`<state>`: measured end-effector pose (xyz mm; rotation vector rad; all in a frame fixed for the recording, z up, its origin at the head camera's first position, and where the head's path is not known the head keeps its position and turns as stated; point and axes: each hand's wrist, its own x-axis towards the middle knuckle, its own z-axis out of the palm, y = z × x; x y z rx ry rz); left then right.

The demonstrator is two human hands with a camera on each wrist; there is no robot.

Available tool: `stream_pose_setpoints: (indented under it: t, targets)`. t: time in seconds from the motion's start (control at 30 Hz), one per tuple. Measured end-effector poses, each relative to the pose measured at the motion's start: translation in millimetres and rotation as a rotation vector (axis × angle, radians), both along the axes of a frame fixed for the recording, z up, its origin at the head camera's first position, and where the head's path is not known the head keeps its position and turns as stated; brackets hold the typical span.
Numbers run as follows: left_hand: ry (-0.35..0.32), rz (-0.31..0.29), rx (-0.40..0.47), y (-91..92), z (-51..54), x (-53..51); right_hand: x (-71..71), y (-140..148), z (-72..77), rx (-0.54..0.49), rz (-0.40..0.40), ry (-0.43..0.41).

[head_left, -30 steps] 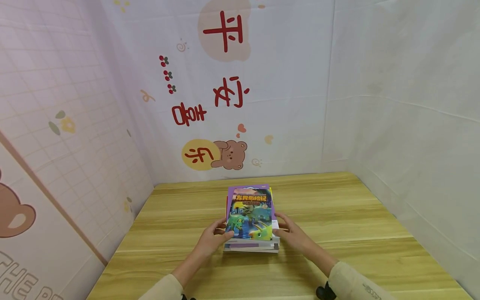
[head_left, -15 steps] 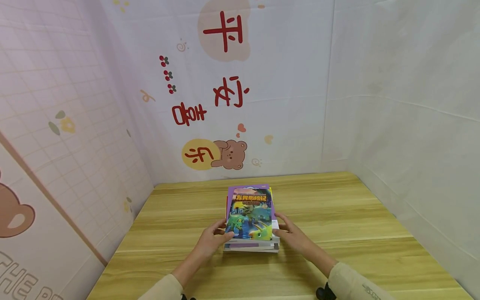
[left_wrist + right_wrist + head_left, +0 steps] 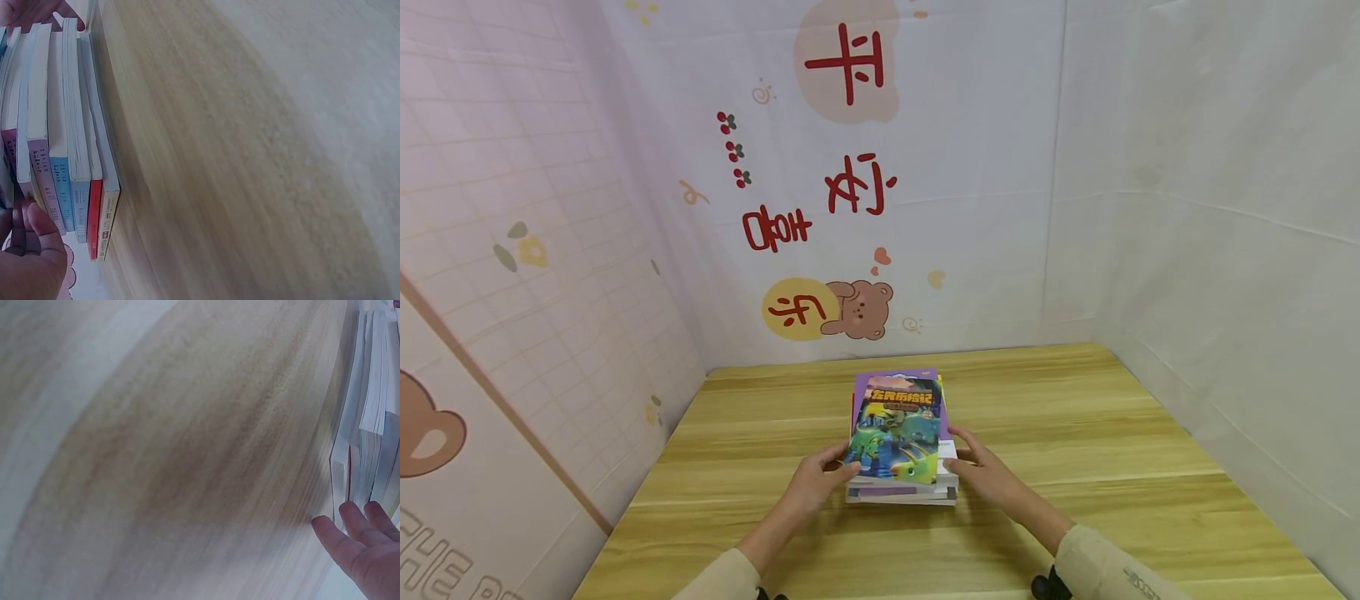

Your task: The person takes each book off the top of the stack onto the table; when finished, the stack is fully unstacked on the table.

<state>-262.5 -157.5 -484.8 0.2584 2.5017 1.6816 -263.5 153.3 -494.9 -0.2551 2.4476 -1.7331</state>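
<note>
In the head view a stack of books lies on the table, slightly uneven at its edges. On top is a picture book with a colourful dinosaur cover, turned a little and overhanging to the left. My left hand pinches its lower left corner, thumb on the cover and fingers at the side. My right hand rests against the stack's right side. The right wrist view shows my right hand with fairly straight fingers at the page edges. Coloured spines show in the left wrist view.
The wood-grain table extends around the stack on all sides. A white printed cloth with red characters and a bear hangs behind it, and cloth walls stand left and right.
The top picture book has shifted slightly left and toward me with my left hand. My right hand and the rest of the stack stay about where they were.
</note>
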Motion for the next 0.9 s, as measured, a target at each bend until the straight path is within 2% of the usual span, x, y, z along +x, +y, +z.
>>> stream_pose_setpoints:
  t: [0.2,0.57,0.9]
  targets:
    - [-0.007,-0.006,0.051,0.1,1.0,0.4,-0.5,-1,0.0,0.007,-0.008,-0.001]
    - [-0.104,0.045,0.104,-2.4,7.5,-1.1,0.4,-1,0.4,-0.004,-0.002,-0.001]
    - [-0.118,0.019,0.16,-4.2,10.3,-0.1,1.5,-1,1.0,0.003,-0.011,-0.01]
